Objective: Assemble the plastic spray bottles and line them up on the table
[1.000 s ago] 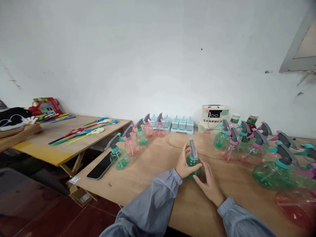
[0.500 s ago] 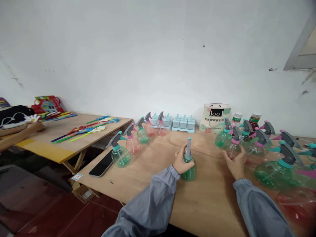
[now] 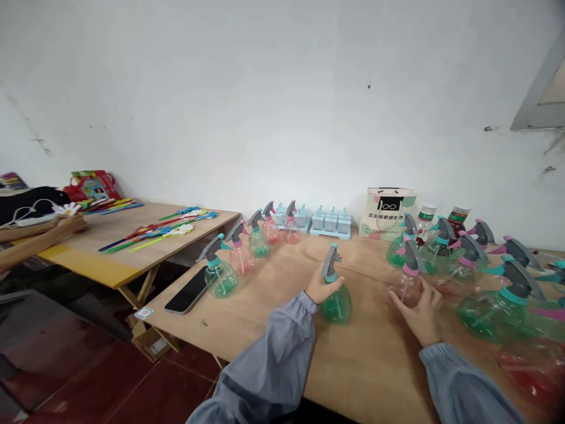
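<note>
My left hand (image 3: 323, 286) is wrapped round the neck of a green spray bottle (image 3: 338, 306) at the middle of the wooden table (image 3: 282, 294). The bottle's grey trigger head points up between thumb and fingers. Farther right, my right hand (image 3: 419, 309) grips a pink spray bottle (image 3: 408, 285) with a grey and pink head, thumb on the near side and fingers at its right. More green and pink spray bottles crowd the table's right side, among them a large green one (image 3: 489, 315). On the left stand several others, including a green one (image 3: 221, 278).
A black phone (image 3: 188, 291) lies at the left edge. Light blue moulds (image 3: 331, 224), a paper bag (image 3: 386, 215) and two white-capped bottles are by the wall. Another person's hands (image 3: 70, 224) hold a white flower at the left table (image 3: 83, 259).
My right hand has moved slightly left and nearer with the pink bottle, away from the cluster. The green bottle in my left hand has turned a little, its head now tilted.
</note>
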Demonstrator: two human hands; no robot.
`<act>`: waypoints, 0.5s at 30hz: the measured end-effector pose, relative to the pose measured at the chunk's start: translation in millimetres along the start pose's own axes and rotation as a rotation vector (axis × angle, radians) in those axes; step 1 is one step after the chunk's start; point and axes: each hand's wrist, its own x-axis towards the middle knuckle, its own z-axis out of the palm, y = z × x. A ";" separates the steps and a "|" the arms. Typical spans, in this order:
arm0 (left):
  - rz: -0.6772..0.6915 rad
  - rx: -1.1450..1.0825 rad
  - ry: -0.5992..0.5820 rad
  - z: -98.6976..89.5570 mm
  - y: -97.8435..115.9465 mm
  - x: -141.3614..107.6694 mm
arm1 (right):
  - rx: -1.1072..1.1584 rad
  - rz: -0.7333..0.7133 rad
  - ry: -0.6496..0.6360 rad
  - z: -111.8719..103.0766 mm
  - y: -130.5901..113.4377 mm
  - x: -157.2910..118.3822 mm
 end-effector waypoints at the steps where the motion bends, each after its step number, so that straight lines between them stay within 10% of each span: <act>1: -0.016 -0.026 -0.011 -3.5 0.5 1.4 | 0.041 -0.005 -0.019 -1.0 -5.2 -6.6; 15: -0.168 -0.379 -0.025 -17.8 4.5 4.3 | 0.385 0.049 -0.246 1.6 -25.5 -35.5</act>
